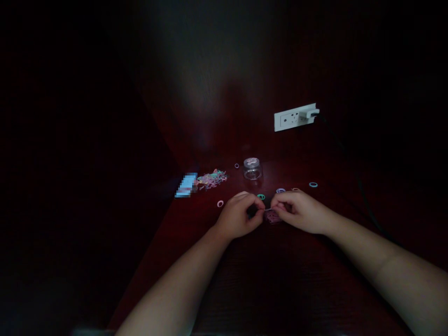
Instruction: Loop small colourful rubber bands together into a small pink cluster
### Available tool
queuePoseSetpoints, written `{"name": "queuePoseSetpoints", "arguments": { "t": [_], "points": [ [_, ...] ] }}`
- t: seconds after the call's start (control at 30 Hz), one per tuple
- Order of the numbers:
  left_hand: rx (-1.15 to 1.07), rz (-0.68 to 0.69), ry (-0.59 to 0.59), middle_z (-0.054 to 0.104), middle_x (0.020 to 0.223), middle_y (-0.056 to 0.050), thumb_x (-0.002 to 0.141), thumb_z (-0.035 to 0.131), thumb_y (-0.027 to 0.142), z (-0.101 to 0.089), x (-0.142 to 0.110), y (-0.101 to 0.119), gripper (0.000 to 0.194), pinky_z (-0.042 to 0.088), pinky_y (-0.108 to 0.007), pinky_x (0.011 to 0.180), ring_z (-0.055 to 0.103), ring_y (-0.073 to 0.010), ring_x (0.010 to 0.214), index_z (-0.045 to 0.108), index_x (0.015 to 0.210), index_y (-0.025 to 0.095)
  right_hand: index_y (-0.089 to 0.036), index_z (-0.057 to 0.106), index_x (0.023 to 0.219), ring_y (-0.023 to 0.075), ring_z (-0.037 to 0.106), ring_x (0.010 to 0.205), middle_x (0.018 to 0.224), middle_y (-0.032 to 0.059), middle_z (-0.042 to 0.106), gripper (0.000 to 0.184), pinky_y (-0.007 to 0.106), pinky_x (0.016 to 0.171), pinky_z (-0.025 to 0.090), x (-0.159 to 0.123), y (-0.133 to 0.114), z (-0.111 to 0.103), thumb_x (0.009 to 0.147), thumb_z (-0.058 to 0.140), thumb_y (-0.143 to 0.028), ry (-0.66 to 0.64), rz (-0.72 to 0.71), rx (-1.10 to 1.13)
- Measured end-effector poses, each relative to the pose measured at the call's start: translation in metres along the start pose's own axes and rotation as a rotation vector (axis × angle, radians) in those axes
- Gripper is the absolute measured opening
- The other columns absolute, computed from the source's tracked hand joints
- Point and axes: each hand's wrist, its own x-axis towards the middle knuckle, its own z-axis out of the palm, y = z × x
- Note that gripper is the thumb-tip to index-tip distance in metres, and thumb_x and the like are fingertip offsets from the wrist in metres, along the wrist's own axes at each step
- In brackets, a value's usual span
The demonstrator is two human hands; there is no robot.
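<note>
Pink pieces [273, 217], too blurred to count, are lying just below the left fingers [259, 204] and right fingers [276, 201], which are pinching one pale band [268, 209]. Six visible rings [313, 186] are lying apart around the fingers, while one mixed heap [212, 179] is lying loose beyond the left fingers and one lidded jar [252, 172] is standing beyond both.

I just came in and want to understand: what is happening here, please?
A person's left hand and right hand pinch a thin pale band between their fingers, close to a small bunch of pinkish bands. Farther back stands a clear lidded jar, with a loose multicoloured pile of bands to its left.
</note>
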Motion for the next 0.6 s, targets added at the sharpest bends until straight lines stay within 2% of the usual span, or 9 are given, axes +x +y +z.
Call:
{"name": "queuePoseSetpoints", "arguments": {
  "t": [0.6],
  "points": [
    [0.001, -0.012, -0.014, 0.069, 0.085, -0.002, 0.083, 0.061, 0.017, 0.0010, -0.0005, -0.0015, 0.005, 0.049, -0.031, 0.077, 0.062, -0.0173, 0.082, 0.063, 0.087, 0.021, -0.018, 0.064, 0.079, 0.0105, 0.047, 0.055, 0.061, -0.0027, 0.055, 0.012, 0.023, 0.054, 0.035, -0.0004, -0.0020, -0.0004, 0.087, 0.056, -0.023, -0.011, 0.021, 0.040]
  ]
}}
